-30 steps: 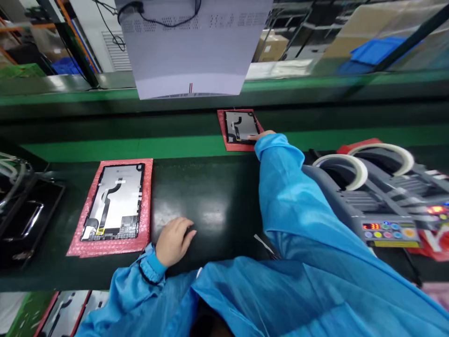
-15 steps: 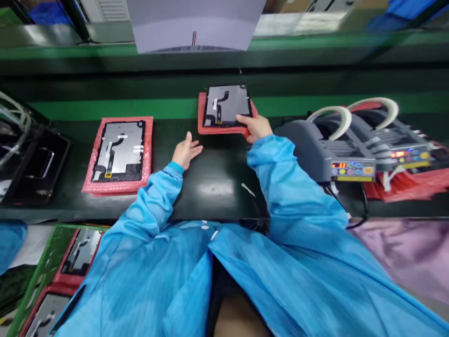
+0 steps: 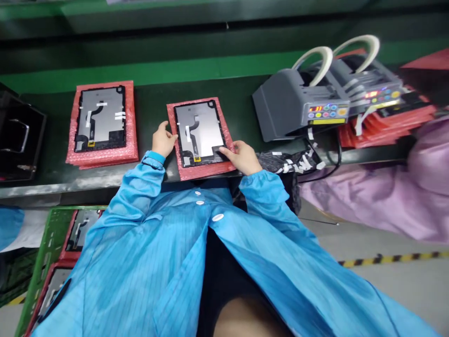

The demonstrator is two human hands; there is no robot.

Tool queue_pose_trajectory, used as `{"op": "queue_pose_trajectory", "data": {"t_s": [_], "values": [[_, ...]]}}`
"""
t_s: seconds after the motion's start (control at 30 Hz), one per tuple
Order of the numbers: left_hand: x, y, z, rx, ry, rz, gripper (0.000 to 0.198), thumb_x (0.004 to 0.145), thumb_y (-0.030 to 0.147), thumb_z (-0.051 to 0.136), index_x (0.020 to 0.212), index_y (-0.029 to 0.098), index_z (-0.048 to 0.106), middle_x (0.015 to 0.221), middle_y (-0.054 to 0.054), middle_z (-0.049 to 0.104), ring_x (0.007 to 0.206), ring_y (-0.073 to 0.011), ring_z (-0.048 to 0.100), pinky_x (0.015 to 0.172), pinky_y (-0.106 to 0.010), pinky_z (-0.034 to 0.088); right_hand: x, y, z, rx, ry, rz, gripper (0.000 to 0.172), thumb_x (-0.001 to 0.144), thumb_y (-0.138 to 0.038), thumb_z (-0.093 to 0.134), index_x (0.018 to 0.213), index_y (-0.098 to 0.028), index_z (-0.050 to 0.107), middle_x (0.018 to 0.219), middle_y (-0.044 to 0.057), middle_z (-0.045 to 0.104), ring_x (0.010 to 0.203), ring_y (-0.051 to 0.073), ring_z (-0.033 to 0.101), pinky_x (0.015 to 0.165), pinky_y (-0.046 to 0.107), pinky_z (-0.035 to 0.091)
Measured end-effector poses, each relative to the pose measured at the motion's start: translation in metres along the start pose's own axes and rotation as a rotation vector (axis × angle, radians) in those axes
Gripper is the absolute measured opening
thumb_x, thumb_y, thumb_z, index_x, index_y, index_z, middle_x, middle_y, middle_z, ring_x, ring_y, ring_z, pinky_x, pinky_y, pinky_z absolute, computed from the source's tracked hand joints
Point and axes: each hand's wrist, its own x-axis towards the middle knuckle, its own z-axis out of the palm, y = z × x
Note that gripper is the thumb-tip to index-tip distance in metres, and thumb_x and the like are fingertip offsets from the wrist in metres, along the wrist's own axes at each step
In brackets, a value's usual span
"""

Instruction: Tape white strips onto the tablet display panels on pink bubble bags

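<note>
In front of me on the dark bench lies a tablet screen panel (image 3: 207, 140), grey back up with a black frame, a black flex cable and white tape strips. Under it is a pink bubble-wrap sheet (image 3: 186, 173). My right hand (image 3: 243, 158) grips the panel's lower right corner, thumb on top, its other fingers at the wrap's edge. At the left edge is my left hand (image 3: 163, 140), fingers apart and thumb beside the wrap. Further left, a similar panel (image 3: 105, 121) rests on a stack of pink bubble wrap (image 3: 130, 126).
Two grey tape dispensers (image 3: 298, 100) with lit displays stand at the right, near several pink sheets (image 3: 379, 128). Tape scraps cling to a black bag (image 3: 277, 161) at the bench edge. A green crate (image 3: 45, 252) below left holds more panels. A person's pink garment (image 3: 372, 196) shows at right.
My right hand has brought the panel and its pink wrap from the back of the bench toward me. My left hand has come to its left edge. The view has tilted down.
</note>
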Motion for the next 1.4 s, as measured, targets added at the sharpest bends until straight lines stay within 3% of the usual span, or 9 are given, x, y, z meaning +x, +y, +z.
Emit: {"op": "queue_pose_trajectory", "data": {"t_s": [0.17,0.3,0.43,0.63,0.7,0.8,1.0,1.17,1.4], "values": [[0.004,0.005,-0.009,0.358,-0.002,0.208,0.033,0.082,0.014,0.062,0.114,0.016,0.06,0.089,-0.006,0.068,0.093,-0.0259,0.067,0.091,-0.038,0.052,-0.006,0.029,-0.058,0.319,0.374,0.113,0.041,0.085,-0.058,0.06,0.071,-0.02,0.051,0.056,-0.003,0.053,0.046,0.011,0.052,0.05,0.024,0.044],[0.026,0.007,-0.005,0.433,0.038,0.616,0.013,0.086,0.025,0.057,0.096,0.02,0.064,0.103,-0.011,0.065,0.109,-0.0318,0.059,0.101,-0.049,0.045,0.006,0.047,-0.093,0.611,0.622,0.133,0.041,0.086,-0.059,0.057,0.072,-0.021,0.05,0.061,-0.001,0.054,0.053,0.01,0.053,0.049,0.023,0.043],[0.049,0.014,0.005,0.386,-0.073,0.904,0.019,0.091,0.029,0.051,0.093,0.022,0.069,0.106,-0.009,0.069,0.109,-0.0296,0.057,0.104,-0.053,0.041,0.025,0.048,-0.102,0.596,0.682,0.109,0.025,0.088,-0.037,0.056,0.069,-0.022,0.05,0.064,0.0,0.056,0.054,0.011,0.052,0.048,0.024,0.04],[0.06,0.01,0.01,0.408,-0.307,0.945,0.03,0.093,0.032,0.047,0.108,0.023,0.072,0.125,-0.006,0.069,0.131,-0.0316,0.047,0.11,-0.056,0.035,0.01,0.044,-0.089,0.289,0.935,-0.092,0.021,0.082,-0.017,0.056,0.063,-0.022,0.049,0.055,-0.004,0.049,0.052,0.01,0.047,0.062,0.027,0.044],[0.061,0.005,0.012,0.425,-0.364,0.927,0.033,0.093,0.038,0.048,0.113,0.025,0.072,0.131,-0.004,0.067,0.138,-0.0314,0.04,0.114,-0.057,0.031,-0.003,0.036,-0.077,0.263,0.843,-0.2,0.02,0.083,-0.027,0.059,0.065,-0.023,0.051,0.055,-0.005,0.049,0.053,0.01,0.047,0.061,0.028,0.044],[0.064,0.002,0.015,0.489,-0.429,0.879,0.044,0.093,0.055,0.046,0.12,0.029,0.069,0.137,0.001,0.063,0.142,-0.0287,0.029,0.12,-0.06,0.02,-0.002,0.014,-0.047,0.268,0.465,-0.35,0.03,0.082,-0.047,0.062,0.068,-0.022,0.054,0.055,-0.004,0.049,0.05,0.011,0.046,0.053,0.027,0.04],[0.066,-0.001,0.014,0.563,-0.478,0.843,0.057,0.093,0.067,0.041,0.131,0.028,0.06,0.152,0.002,0.049,0.142,-0.0287,0.023,0.118,-0.07,0.008,0.077,-0.036,0.023,0.033,-0.125,-0.334,0.022,0.085,-0.03,0.064,0.069,-0.019,0.056,0.06,-0.003,0.05,0.064,0.012,0.051,0.067,0.028,0.045],[0.064,-0.005,0.016,0.514,-0.46,0.865,0.05,0.093,0.064,0.047,0.128,0.032,0.063,0.151,0.0,0.05,0.141,-0.0324,0.028,0.116,-0.07,0.013,0.109,-0.055,0.054,-0.185,-0.277,-0.282,0.015,0.085,-0.019,0.056,0.07,-0.017,0.057,0.068,0.001,0.059,0.069,0.015,0.057,0.075,0.032,0.048],[0.065,-0.007,0.016,0.457,-0.475,0.884,0.059,0.092,0.071,0.041,0.127,0.03,0.065,0.151,-0.004,0.05,0.141,-0.0368,0.029,0.115,-0.072,0.012,0.108,-0.062,0.057,-0.46,-0.279,-0.288,0.013,0.085,-0.024,0.055,0.082,-0.016,0.066,0.085,0.007,0.068,0.086,0.021,0.061,0.086,0.036,0.048]]}}
